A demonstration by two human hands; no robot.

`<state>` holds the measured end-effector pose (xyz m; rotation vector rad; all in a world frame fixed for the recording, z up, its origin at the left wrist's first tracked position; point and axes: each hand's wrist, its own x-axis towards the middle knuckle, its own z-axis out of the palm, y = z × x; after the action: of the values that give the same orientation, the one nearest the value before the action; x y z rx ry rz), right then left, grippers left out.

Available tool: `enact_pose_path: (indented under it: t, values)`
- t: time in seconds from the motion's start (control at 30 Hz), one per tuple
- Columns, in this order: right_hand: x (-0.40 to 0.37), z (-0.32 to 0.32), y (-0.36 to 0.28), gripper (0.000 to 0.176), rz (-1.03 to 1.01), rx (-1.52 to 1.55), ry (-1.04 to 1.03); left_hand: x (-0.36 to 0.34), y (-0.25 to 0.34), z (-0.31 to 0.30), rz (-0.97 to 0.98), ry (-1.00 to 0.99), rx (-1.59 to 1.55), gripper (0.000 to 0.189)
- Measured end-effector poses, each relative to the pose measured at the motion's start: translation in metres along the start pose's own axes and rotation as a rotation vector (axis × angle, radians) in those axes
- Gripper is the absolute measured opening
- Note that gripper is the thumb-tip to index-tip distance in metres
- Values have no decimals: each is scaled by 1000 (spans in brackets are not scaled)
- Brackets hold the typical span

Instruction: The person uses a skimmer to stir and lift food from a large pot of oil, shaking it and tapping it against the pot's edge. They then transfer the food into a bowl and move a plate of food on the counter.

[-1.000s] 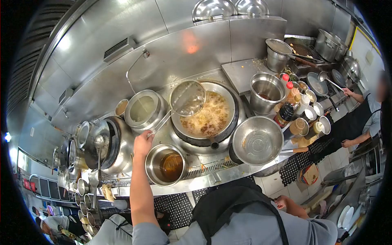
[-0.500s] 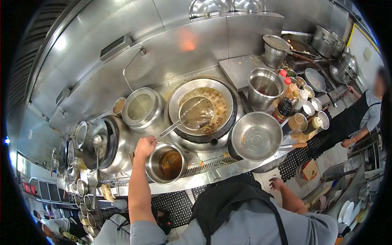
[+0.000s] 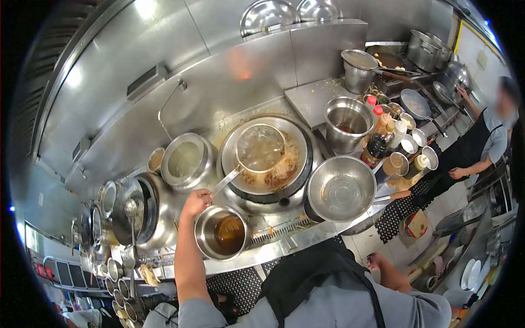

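Note:
My left hand [image 3: 198, 203] is closed round the handle of a round mesh strainer [image 3: 260, 147]. The strainer's head is over the wok [image 3: 229, 146], where bubbling oil and brown food pieces show to its right. Below the hand stands a steel pot [image 3: 205, 240] with brown liquid. My right hand [image 3: 374, 261] hangs low at my right side, away from the counter; its fingers look curled, and what it may hold is too small to make out.
A perforated steel bowl [image 3: 342, 188] sits right of the wok, with a tall pot [image 3: 349, 123] and sauce bottles [image 3: 378, 146] behind. Left are a lidded pot [image 3: 185, 159] and a ladle [image 3: 131, 218]. A co-worker [image 3: 481, 142] stands at the far-right stove.
The strainer's head has shifted up and back over the wok, showing more brown food at its lower right. The co-worker's far arm is raised higher. The view has shifted slightly.

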<state>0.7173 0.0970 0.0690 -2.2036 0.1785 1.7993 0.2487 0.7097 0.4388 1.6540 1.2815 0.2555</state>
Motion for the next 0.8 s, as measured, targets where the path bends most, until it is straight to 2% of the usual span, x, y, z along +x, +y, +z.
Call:
enact_pose_path:
  t: [0.03, 0.07, 0.1, 0.13, 0.23, 0.3, 0.4, 0.43, 0.5, 0.53, 0.57, 0.6, 0.63, 0.67, 0.7, 0.73, 0.77, 0.8]
  values:
    - [54, -22, 50, 37, -15, 18, -1, 5, 7, -6, 15, 26, -72, 22]
    - [97, -28, 71, 28, -258, -117, -29, 10, 13, -14, 30, 50, -144, 23]
    - [129, -11, 64, 23, -500, -255, -47, 18, 21, -22, 45, 73, -219, 23]
    - [57, 2, 32, 23, -297, -50, -6, 28, 30, -30, 113, 75, -228, 25]
    - [-3, 20, 9, 23, -157, 222, 60, 65, 64, -49, 244, 128, -136, 27]
    - [-24, 28, 12, 21, -197, 246, 74, 107, 83, -63, 486, 386, 529, 34]
    - [-15, 40, 44, 22, -296, 127, 128, 133, 131, -40, 400, 599, 894, 35]
    - [-9, 43, 52, 23, -335, 58, 149, 147, 134, -26, 328, 612, 917, 35]
    - [-42, 59, 60, 24, -252, 239, 183, 181, 129, 3, 184, 638, 960, 33]
    - [-53, 67, 66, 24, -208, 330, 198, 181, 129, 9, 165, 524, 1055, 32]
    - [-8, 68, 118, 24, -209, 333, 201, 180, 132, 14, 148, 411, 1142, 31]
    - [35, 76, 156, 25, -345, 190, 155, 182, 136, 17, 133, 297, 1228, 30]
    - [69, 89, 179, 26, -478, 46, 110, 187, 140, 12, 121, 347, 1184, 30]
    - [29, 74, 198, 26, -479, 51, 117, 196, 143, 1, 109, 395, 1139, 30]
    - [-18, 80, 177, 25, -318, 409, 152, 202, 146, -2, 97, 440, 1095, 30]
    - [-121, 101, 96, 24, -145, 759, 181, 199, 151, -1, 86, 462, 1064, 29]
    - [-92, 92, 121, 24, -145, 764, 182, 191, 160, -1, 75, 486, 1033, 29]
    - [-82, 87, 127, 25, -228, 610, 216, 187, 167, 0, 67, 512, 1001, 29]
